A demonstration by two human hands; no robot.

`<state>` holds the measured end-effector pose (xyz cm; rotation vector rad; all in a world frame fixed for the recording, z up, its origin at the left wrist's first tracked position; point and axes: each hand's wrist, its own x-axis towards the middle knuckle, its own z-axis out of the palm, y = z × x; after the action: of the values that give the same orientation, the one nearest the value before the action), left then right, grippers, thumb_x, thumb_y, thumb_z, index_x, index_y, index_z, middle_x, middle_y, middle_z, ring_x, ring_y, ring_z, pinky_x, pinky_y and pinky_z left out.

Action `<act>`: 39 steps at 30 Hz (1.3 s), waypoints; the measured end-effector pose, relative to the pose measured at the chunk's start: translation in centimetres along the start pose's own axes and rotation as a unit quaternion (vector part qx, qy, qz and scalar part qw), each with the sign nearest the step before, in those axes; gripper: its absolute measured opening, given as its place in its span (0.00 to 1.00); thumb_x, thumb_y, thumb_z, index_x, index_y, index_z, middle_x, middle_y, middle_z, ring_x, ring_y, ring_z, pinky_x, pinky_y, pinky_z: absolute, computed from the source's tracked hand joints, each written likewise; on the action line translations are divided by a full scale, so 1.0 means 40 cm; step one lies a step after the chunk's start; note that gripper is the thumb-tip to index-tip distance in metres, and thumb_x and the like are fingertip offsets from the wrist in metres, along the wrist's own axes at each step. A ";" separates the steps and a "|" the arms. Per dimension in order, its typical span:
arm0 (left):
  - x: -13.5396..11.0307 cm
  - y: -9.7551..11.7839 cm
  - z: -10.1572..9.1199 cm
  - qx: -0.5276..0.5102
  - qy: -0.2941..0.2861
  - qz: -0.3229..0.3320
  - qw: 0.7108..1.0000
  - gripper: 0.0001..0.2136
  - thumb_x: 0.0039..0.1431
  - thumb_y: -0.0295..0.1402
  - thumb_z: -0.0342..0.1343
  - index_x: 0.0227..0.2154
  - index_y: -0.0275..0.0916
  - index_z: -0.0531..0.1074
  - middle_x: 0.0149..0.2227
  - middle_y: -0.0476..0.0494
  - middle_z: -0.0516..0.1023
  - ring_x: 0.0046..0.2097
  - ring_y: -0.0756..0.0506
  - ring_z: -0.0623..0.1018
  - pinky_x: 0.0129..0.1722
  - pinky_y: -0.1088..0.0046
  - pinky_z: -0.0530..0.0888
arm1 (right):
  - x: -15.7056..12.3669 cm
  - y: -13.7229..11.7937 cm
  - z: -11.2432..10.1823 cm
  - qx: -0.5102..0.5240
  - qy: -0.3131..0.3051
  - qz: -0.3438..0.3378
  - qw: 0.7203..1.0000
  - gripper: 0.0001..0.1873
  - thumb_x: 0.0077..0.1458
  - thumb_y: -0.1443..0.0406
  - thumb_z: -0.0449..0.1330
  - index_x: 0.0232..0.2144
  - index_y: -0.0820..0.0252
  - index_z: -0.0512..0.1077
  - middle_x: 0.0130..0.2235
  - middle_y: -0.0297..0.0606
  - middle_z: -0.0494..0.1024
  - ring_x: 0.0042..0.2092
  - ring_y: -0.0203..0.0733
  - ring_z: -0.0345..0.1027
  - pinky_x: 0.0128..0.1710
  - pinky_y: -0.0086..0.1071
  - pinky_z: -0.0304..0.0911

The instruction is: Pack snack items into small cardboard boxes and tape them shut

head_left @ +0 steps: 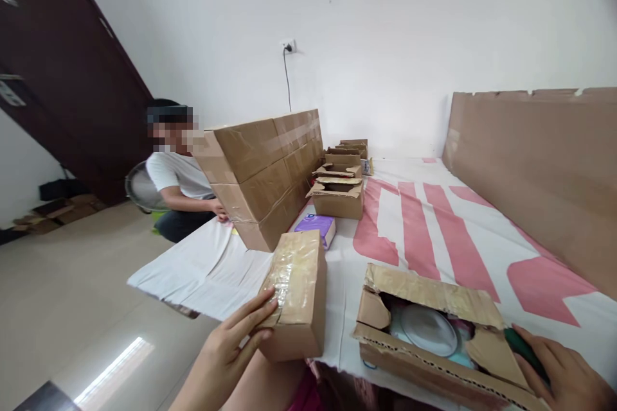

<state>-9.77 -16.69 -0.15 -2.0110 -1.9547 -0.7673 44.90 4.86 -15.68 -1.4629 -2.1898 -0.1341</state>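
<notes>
My left hand (236, 340) lies against the near left edge of a closed cardboard box (299, 276). Its fingers are stretched out, touching the taped top. At the lower right, my right hand (563, 366) is closed around a dark green object (527, 350) that looks like a handle; the rest of it is hidden. Beside that hand stands an open cardboard box (434, 366) with torn flaps. Inside it lie a round whitish lid (429, 330) and some pale blue items. Just beyond the taped box is a purple packet (315, 225).
Stacked sealed boxes (270, 173) form a wall on the left; a person (178, 186) sits behind it. Several opened boxes (340, 199) line its right side. A cardboard panel (535, 167) borders the right. The cloth-covered table (385, 218) ends near me.
</notes>
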 end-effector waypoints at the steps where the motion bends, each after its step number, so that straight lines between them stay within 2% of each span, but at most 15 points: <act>1: 0.009 0.001 0.000 -0.002 0.011 0.010 1.000 0.16 0.63 0.36 0.49 0.53 0.51 0.70 0.57 0.49 0.72 0.54 0.44 0.76 0.51 0.72 0.75 | 0.002 -0.009 -0.010 -0.001 -0.009 -0.002 1.000 0.26 0.59 0.50 0.47 0.52 0.56 0.69 0.44 0.44 0.76 0.44 0.53 0.70 0.45 0.47 0.65; 4: 0.044 0.023 0.001 -0.002 0.110 -0.015 0.994 0.15 0.62 0.32 0.49 0.50 0.48 0.71 0.55 0.44 0.72 0.56 0.40 0.73 0.54 0.62 0.73 | 0.011 -0.037 -0.040 0.003 -0.026 0.002 1.000 0.26 0.58 0.49 0.48 0.51 0.57 0.69 0.44 0.45 0.76 0.45 0.54 0.69 0.45 0.48 0.65; 6: 0.065 0.069 0.008 -0.069 0.176 -0.026 0.982 0.13 0.60 0.30 0.50 0.47 0.46 0.71 0.52 0.42 0.72 0.55 0.39 0.72 0.54 0.58 0.72 | 0.015 -0.051 -0.056 0.005 -0.031 0.010 0.999 0.25 0.58 0.50 0.49 0.51 0.57 0.69 0.45 0.44 0.76 0.46 0.53 0.69 0.46 0.47 0.65; 7: 0.075 0.102 0.014 -0.120 0.186 -0.023 0.975 0.12 0.61 0.29 0.50 0.46 0.46 0.71 0.50 0.42 0.72 0.54 0.40 0.73 0.53 0.58 0.72 | 0.017 -0.057 -0.062 0.005 -0.033 0.013 0.999 0.25 0.58 0.50 0.49 0.51 0.57 0.69 0.45 0.44 0.76 0.46 0.53 0.69 0.46 0.47 0.65; 9: 0.097 0.179 0.035 -0.221 0.160 0.003 0.962 0.12 0.63 0.30 0.48 0.46 0.45 0.71 0.47 0.41 0.73 0.50 0.41 0.74 0.47 0.62 0.75 | 0.019 -0.065 -0.072 0.005 -0.035 0.019 0.999 0.25 0.58 0.51 0.49 0.52 0.57 0.68 0.45 0.44 0.76 0.46 0.53 0.69 0.45 0.47 0.66; 13: 0.143 0.312 0.101 -0.348 0.037 0.094 0.932 0.18 0.68 0.41 0.38 0.50 0.41 0.69 0.42 0.38 0.76 0.42 0.43 0.76 0.38 0.65 0.75 | 0.022 -0.071 -0.085 0.010 -0.033 0.019 0.999 0.24 0.58 0.51 0.49 0.50 0.57 0.69 0.44 0.44 0.77 0.45 0.54 0.70 0.44 0.48 0.67; 15: 0.151 0.346 0.141 -0.376 0.047 0.173 0.909 0.20 0.68 0.42 0.35 0.43 0.40 0.70 0.36 0.39 0.76 0.38 0.43 0.74 0.36 0.64 0.74 | 0.021 -0.071 -0.087 0.012 -0.030 0.014 0.999 0.24 0.58 0.51 0.49 0.50 0.57 0.69 0.44 0.45 0.77 0.45 0.54 0.70 0.44 0.48 0.67; 17: 0.144 0.359 0.179 -0.359 0.110 0.228 0.898 0.16 0.67 0.38 0.37 0.39 0.39 0.70 0.33 0.40 0.75 0.36 0.44 0.73 0.35 0.63 0.73 | 0.020 -0.067 -0.083 0.016 -0.024 0.007 1.000 0.24 0.57 0.52 0.50 0.49 0.57 0.69 0.44 0.44 0.77 0.45 0.54 0.70 0.45 0.48 0.67; 20: 0.113 0.363 0.223 -0.287 0.179 0.234 0.912 0.09 0.60 0.27 0.45 0.39 0.38 0.68 0.36 0.39 0.75 0.38 0.44 0.72 0.35 0.64 0.73 | 0.021 -0.050 -0.069 0.031 -0.021 0.000 0.999 0.22 0.57 0.54 0.50 0.49 0.57 0.69 0.44 0.44 0.77 0.46 0.54 0.71 0.47 0.48 0.67; 23: 0.084 0.364 0.254 -0.233 0.196 0.213 0.928 0.14 0.51 0.19 0.49 0.40 0.38 0.68 0.40 0.39 0.74 0.43 0.43 0.71 0.39 0.65 0.74 | 0.041 -0.027 -0.070 0.069 -0.020 0.021 0.997 0.24 0.55 0.52 0.51 0.47 0.59 0.70 0.44 0.46 0.77 0.46 0.54 0.71 0.46 0.48 0.68; 27: 0.067 0.356 0.289 -0.247 0.214 0.131 0.936 0.14 0.53 0.23 0.52 0.43 0.39 0.68 0.50 0.34 0.67 0.52 0.39 0.69 0.48 0.58 0.72 | 0.105 -0.045 -0.150 0.106 0.053 0.132 0.984 0.27 0.53 0.46 0.49 0.44 0.60 0.69 0.43 0.49 0.75 0.39 0.53 0.72 0.30 0.41 0.71; 29: 0.065 0.347 0.303 -0.304 0.193 0.095 0.928 0.16 0.57 0.31 0.53 0.50 0.39 0.63 0.55 0.30 0.62 0.57 0.36 0.67 0.49 0.55 0.71 | 0.144 -0.091 -0.216 0.110 0.088 0.142 0.980 0.26 0.54 0.46 0.49 0.44 0.58 0.68 0.45 0.48 0.73 0.40 0.52 0.71 0.26 0.38 0.69; 31: 0.064 0.337 0.315 -0.358 0.161 0.097 0.915 0.21 0.60 0.36 0.52 0.55 0.39 0.58 0.58 0.26 0.58 0.59 0.35 0.65 0.50 0.55 0.71 | 0.181 -0.156 -0.280 0.113 0.105 0.096 0.983 0.24 0.55 0.47 0.50 0.44 0.56 0.69 0.46 0.46 0.74 0.43 0.52 0.70 0.26 0.36 0.69; 34: 0.060 0.324 0.330 -0.388 0.137 0.121 0.903 0.24 0.61 0.37 0.52 0.58 0.40 0.54 0.58 0.25 0.58 0.60 0.36 0.65 0.52 0.55 0.70 | 0.226 -0.267 -0.347 0.121 0.082 -0.042 0.988 0.15 0.57 0.53 0.53 0.40 0.54 0.71 0.45 0.44 0.74 0.47 0.50 0.69 0.34 0.36 0.70; 39: 0.048 0.317 0.357 -0.389 0.159 0.120 0.899 0.23 0.58 0.34 0.54 0.56 0.40 0.58 0.58 0.26 0.58 0.58 0.35 0.66 0.50 0.57 0.70 | 0.254 -0.413 -0.388 0.099 0.002 -0.263 0.960 0.06 0.57 0.63 0.57 0.34 0.53 0.75 0.44 0.42 0.75 0.48 0.48 0.68 0.44 0.40 0.68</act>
<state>5.49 -8.79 -8.67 -2.2404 -1.2683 -1.8859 32.59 1.10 5.58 -0.7494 -2.4580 -0.0913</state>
